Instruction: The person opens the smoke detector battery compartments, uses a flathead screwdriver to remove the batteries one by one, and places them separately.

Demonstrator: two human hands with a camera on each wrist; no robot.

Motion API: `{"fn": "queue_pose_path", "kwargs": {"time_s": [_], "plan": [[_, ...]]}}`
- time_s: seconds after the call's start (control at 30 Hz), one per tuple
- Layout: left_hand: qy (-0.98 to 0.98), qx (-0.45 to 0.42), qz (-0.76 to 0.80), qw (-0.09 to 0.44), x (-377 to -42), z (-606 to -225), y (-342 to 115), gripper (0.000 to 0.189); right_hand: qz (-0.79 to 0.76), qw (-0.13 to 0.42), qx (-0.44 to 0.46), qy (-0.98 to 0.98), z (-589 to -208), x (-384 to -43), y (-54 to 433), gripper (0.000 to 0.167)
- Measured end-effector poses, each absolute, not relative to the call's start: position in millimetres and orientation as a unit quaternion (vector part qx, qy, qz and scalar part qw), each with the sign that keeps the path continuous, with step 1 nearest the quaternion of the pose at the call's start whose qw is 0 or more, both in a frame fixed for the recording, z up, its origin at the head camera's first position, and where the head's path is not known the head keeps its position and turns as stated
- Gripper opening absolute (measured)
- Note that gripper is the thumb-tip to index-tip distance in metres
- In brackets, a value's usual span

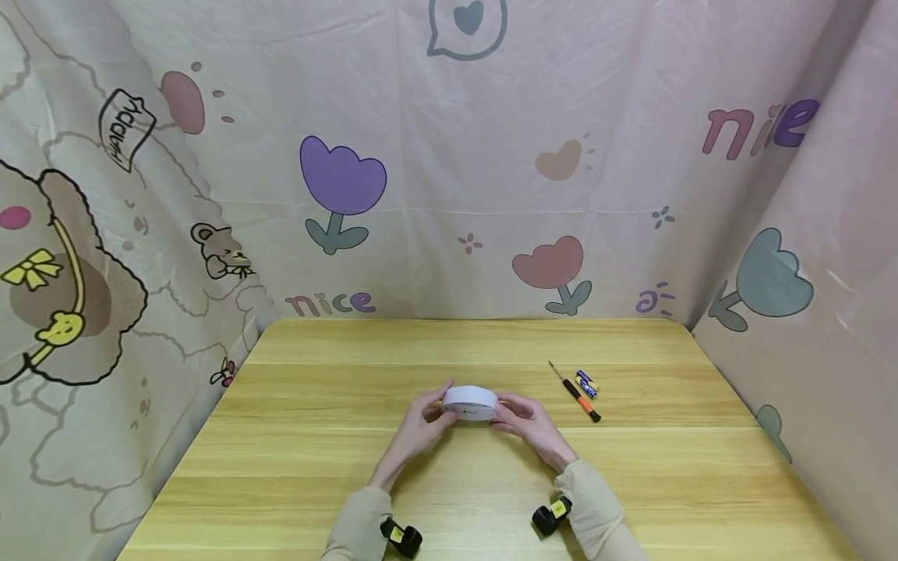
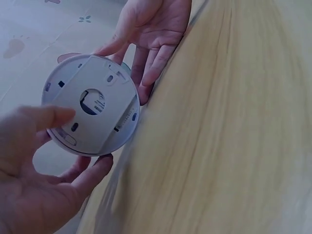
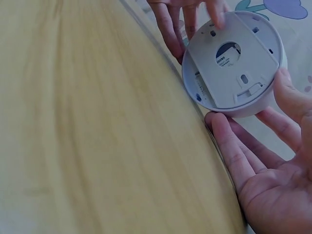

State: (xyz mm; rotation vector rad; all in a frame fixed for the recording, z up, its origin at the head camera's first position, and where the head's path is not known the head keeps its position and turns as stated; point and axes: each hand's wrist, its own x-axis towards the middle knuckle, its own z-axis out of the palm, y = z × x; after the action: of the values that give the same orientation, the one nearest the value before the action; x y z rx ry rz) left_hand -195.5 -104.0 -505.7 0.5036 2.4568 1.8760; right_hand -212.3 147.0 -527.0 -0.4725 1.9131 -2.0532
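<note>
A round white smoke detector [image 1: 468, 396] is held tilted in both hands, just over the wooden table. Its back plate [image 2: 73, 105] faces the wrist cameras, with a round hole in the middle, small slots, and a printed label visible inside. The left hand [image 1: 422, 425] grips one side, thumb lying over the plate and fingertips under the rim. On the opposite side the right hand [image 1: 531, 425] holds the edge, its thumb on the rim and fingers beneath, as the right wrist view shows.
Right of the hands lie a screwdriver [image 1: 584, 403] with an orange and black handle and small blue-and-yellow batteries [image 1: 585, 384]. The wooden table [image 1: 316, 389] meets a patterned cloth [image 1: 449, 257] at its back edge. More cloth hangs at both sides.
</note>
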Motion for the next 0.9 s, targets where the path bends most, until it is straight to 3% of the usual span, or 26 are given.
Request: {"fn": "queue_pose_path", "kwargs": {"time_s": [0.47,0.9], "plan": [[0.779,0.16,0.604,0.051,-195.9,-502.0,-103.5,0.067,-0.697,0.127,-0.169,0.685,-529.4,-210.8,146.5,0.056],[0.761,0.154,0.624,0.085,-198.2,-506.6,-113.9,0.076,-0.69,0.141,-0.166,0.69,-527.8,-209.9,149.3,0.064]]}}
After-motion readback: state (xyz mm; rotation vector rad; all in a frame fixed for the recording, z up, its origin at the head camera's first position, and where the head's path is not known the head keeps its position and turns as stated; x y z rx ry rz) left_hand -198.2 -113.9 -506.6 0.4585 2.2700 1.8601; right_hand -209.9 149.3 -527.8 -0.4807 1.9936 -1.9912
